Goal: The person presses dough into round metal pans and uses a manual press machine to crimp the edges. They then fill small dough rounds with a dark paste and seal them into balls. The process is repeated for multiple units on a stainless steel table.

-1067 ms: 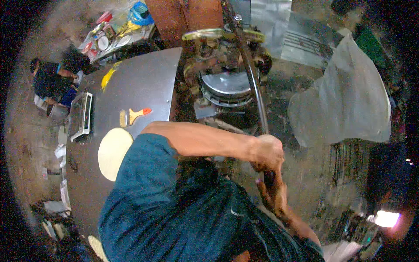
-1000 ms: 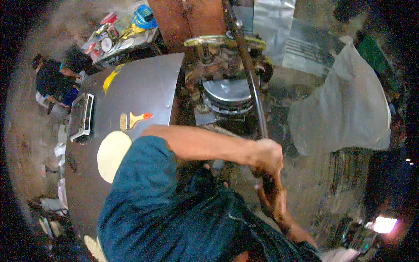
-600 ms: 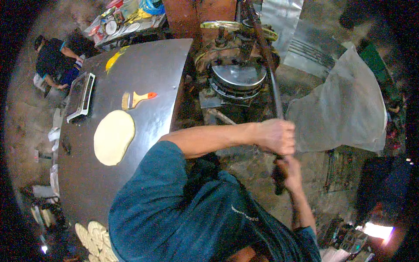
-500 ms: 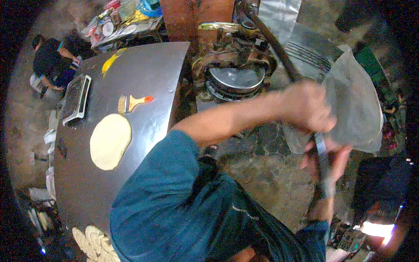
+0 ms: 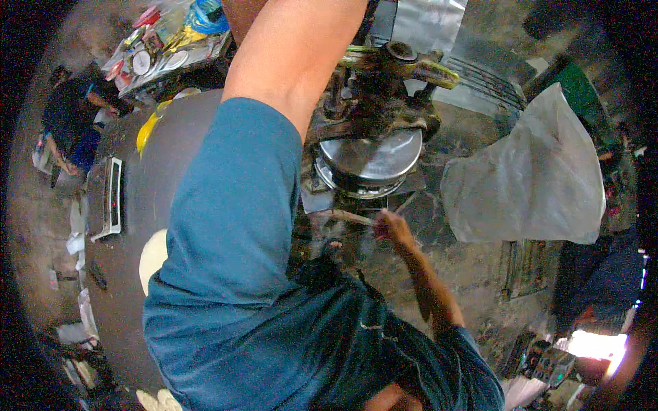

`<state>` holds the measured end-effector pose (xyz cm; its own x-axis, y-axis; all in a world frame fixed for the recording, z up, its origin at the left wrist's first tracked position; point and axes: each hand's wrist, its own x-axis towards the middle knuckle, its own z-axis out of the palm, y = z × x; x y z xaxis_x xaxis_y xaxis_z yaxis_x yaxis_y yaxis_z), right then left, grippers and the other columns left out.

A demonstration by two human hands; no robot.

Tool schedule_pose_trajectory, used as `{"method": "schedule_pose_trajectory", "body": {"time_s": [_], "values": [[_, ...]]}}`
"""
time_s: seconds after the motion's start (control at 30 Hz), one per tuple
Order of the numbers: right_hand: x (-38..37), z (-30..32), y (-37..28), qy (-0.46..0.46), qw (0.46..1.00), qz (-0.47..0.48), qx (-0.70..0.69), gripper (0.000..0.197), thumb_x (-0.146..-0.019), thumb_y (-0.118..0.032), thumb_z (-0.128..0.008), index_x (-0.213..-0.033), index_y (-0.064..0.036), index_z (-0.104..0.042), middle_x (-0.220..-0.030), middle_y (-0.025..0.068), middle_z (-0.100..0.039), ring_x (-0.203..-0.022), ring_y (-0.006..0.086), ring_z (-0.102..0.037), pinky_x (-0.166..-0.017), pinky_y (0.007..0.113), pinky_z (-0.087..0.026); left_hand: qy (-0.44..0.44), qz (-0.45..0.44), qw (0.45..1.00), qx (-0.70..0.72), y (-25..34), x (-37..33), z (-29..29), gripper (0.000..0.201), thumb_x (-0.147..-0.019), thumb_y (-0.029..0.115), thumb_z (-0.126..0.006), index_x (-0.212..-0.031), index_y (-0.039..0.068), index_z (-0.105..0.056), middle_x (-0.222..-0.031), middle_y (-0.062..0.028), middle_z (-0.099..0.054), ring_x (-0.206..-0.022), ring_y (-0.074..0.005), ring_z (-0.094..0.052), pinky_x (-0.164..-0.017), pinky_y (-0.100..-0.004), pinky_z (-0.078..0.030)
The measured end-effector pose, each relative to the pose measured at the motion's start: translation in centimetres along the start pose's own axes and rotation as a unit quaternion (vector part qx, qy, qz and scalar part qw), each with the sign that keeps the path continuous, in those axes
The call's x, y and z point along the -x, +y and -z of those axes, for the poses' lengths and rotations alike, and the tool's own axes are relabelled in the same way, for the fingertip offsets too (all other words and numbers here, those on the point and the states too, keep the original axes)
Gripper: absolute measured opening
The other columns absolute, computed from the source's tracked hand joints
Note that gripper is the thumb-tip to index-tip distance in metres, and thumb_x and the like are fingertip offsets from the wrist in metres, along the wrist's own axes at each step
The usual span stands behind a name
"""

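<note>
My left forearm [image 5: 295, 55] stretches up past the top edge, and the hand itself is out of the picture. Low beside the metal appliance, my right hand [image 5: 391, 226] is closed, blurred by motion, around a thin, pale, stick-like tool [image 5: 346, 216]. Just above that hand sits a round, shiny metal plate [image 5: 373, 156] on the dark, grimy appliance [image 5: 349, 89]. Behind my left sleeve, part of a flat, round piece of dough [image 5: 152, 260] shows on the metal worktable [image 5: 123, 294]; the rest of the dough is hidden.
At the worktable's left edge stands a white-framed item [image 5: 115, 198]. A yellow smear [image 5: 147, 130] lies at its far end, and several pale flatbreads [image 5: 159, 399] at the near end. A translucent plastic sheet [image 5: 531, 175] hangs at right. Another person [image 5: 72, 120] is at far left.
Both hands were together at right on a long dark rod with a metal strip. They have parted: the left arm swung up and out of view, the right hand moved left toward the appliance.
</note>
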<state>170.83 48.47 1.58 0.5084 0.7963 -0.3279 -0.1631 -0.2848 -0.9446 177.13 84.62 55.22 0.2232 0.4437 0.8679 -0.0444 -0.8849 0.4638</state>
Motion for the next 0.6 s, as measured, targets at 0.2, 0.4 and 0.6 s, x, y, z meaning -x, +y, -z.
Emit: {"method": "schedule_pose_trajectory", "body": {"time_s": [0.2, 0.4, 0.6], "values": [[-4.7, -6.9, 5.3, 0.176, 0.872, -0.237, -0.39, 0.067, -0.082, -0.066, -0.054, -0.117, -0.0086, -0.053, -0.089, 0.0094, -0.061, -0.087, 0.0285, -0.061, -0.076, 0.048, -0.048, -0.109, 0.035, 0.991, -0.064, -6.5, 5.0, 0.8, 0.046, -0.087, 0.026, -0.05, -0.117, -0.006, -0.036, -0.102, -0.0388, -0.056, -0.101, -0.0494, -0.056, -0.087, -0.052, -0.044], [-4.4, -3.8, 8.4, 0.239, 0.891, -0.144, -0.358, 0.051, -0.092, -0.05, -0.045, -0.122, -0.0086, -0.048, -0.093, 0.0079, -0.059, -0.077, 0.0232, -0.061, -0.064, 0.035, -0.053, -0.465, 0.092, 0.835, 0.279, -7.5, 31.8, 12.7, 0.044, -0.095, 0.03, -0.053, -0.127, 0.0, -0.052, -0.116, -0.0109, -0.062, -0.104, -0.0202, -0.059, -0.094, -0.0329, -0.045], [2.1, 6.1, 16.2, 0.26, 0.941, -0.065, -0.206, 0.056, -0.095, -0.049, -0.041, -0.118, 0.0003, -0.053, -0.111, 0.0108, -0.061, -0.093, 0.0246, -0.062, -0.08, 0.037, -0.051, -0.245, 0.692, 0.661, 0.156, -9.8, 63.6, 16.6, 0.056, -0.094, 0.053, -0.044, -0.116, 0.003, -0.061, -0.115, -0.0104, -0.063, -0.103, -0.0273, -0.06, -0.09, -0.0374, -0.047]]}}
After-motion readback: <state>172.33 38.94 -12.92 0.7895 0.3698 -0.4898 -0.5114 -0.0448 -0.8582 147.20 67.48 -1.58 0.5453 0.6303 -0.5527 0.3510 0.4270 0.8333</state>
